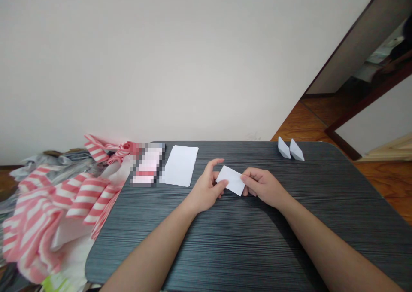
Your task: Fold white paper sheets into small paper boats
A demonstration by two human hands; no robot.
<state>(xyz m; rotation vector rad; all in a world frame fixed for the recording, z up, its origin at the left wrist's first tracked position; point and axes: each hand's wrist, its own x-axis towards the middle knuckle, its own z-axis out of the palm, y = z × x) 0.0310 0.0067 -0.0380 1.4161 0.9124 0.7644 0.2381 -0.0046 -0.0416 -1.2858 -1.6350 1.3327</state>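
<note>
A small white rectangle of folded paper [232, 179] is held over the middle of the dark table, tilted down to the right. My left hand [207, 188] pinches its left end, thumb on top and index finger stretched out above it. At the right end, my right hand [261, 184] grips the edge between thumb and curled fingers. The underside of the paper is hidden. Two folded white paper pieces [283, 148] with pointed ends stand side by side near the table's far right edge. Left of my hands lies a stack of white paper sheets [182, 165].
The dark wood-grain table [225, 249] stands against a pale wall [180, 60]. A blurred-out phone-like object [148, 165] lies at its far left. Red-and-white striped cloth [85, 195] and plastic bags heap beside the left edge. Wooden floor [380, 184] shows at the right.
</note>
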